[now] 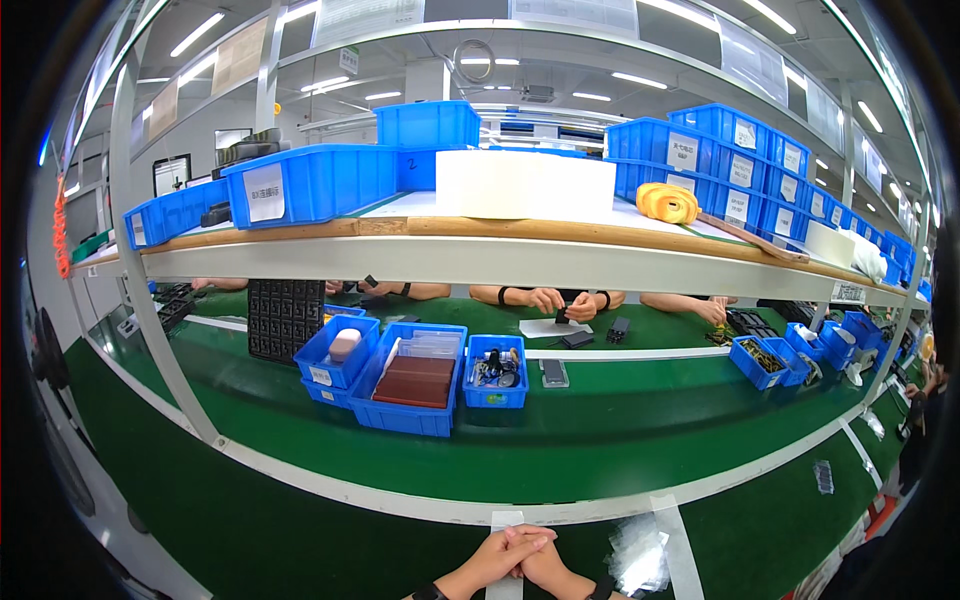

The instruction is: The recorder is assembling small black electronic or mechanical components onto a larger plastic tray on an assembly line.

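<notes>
White rail [400,505] crosses ahead of grip; blue bins [405,420] beyond. Grip: left hand [490,562], right hand [548,566] clasped together, holding only each other. Clear plastic [640,555] right of grip on green table [380,550]; shiny, crumpled. Counts: two hands, two white strips [682,550] (one under grip, one right of plastic), one yellow roll [668,204] ahead.

Lit brightly by ceiling tube lights [197,34] across the top; glaring off clear plastic [638,556], lower right; bowed, blackened toward the rim.
</notes>
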Demonstrator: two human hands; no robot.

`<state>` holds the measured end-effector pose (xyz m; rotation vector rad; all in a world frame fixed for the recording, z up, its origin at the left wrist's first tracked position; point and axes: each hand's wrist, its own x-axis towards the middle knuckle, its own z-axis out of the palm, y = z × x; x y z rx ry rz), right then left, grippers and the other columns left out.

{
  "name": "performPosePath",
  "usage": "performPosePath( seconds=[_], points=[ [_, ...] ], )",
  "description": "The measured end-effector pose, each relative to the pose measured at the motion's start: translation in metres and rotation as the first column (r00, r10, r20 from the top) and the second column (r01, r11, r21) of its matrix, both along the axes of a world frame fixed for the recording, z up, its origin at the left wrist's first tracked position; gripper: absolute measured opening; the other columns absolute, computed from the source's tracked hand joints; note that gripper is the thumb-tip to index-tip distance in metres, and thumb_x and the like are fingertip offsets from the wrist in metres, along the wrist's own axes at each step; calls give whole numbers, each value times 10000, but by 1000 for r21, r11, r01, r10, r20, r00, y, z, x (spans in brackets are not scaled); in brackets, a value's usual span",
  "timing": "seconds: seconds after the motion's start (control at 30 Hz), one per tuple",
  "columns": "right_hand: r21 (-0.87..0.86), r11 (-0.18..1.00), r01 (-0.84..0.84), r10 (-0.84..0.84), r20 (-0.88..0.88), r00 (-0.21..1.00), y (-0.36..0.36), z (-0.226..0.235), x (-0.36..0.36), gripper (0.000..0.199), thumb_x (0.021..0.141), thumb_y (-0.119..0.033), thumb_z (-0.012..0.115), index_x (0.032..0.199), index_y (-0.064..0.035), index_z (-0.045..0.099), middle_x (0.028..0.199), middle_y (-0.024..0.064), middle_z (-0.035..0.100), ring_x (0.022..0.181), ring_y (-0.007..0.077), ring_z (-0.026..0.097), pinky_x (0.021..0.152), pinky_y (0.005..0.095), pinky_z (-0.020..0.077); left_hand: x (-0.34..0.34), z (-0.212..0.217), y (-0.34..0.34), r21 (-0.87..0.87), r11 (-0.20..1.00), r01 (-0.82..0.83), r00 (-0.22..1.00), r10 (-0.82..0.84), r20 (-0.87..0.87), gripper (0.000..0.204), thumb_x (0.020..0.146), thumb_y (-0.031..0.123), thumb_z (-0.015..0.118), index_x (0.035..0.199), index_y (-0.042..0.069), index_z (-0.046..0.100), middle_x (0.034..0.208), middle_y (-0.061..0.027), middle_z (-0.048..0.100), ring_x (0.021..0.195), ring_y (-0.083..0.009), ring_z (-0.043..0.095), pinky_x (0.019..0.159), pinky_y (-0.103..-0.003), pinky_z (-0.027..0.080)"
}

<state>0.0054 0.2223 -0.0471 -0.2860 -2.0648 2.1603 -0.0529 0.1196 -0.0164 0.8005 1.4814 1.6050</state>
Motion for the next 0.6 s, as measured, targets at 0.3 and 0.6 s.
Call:
performPosePath(
  seconds=[0.3,0.6],
  points=[
    [45,996,83,-82,-28,996,-5,-14,-4,422,933,-313,399,646,-35,534,495,37,487,401,99,455,360,228,336,-1,-4,1,23,1000,-13,1000,13,22,338,870,338,534,1087,88,598,715,20,535,515,-39,425,462,-172,360],
    [-12,999,48,-49,-39,998,-2,-8,-1,367,923,-292,427,679,-40,537,522,32,495,407,91,455,358,222,335,-1,0,-1,-8,1000,2,1000,-2,17,328,876,309,516,1084,67,594,868,5,581,549,-28,448,478,-162,372]
  ],
)
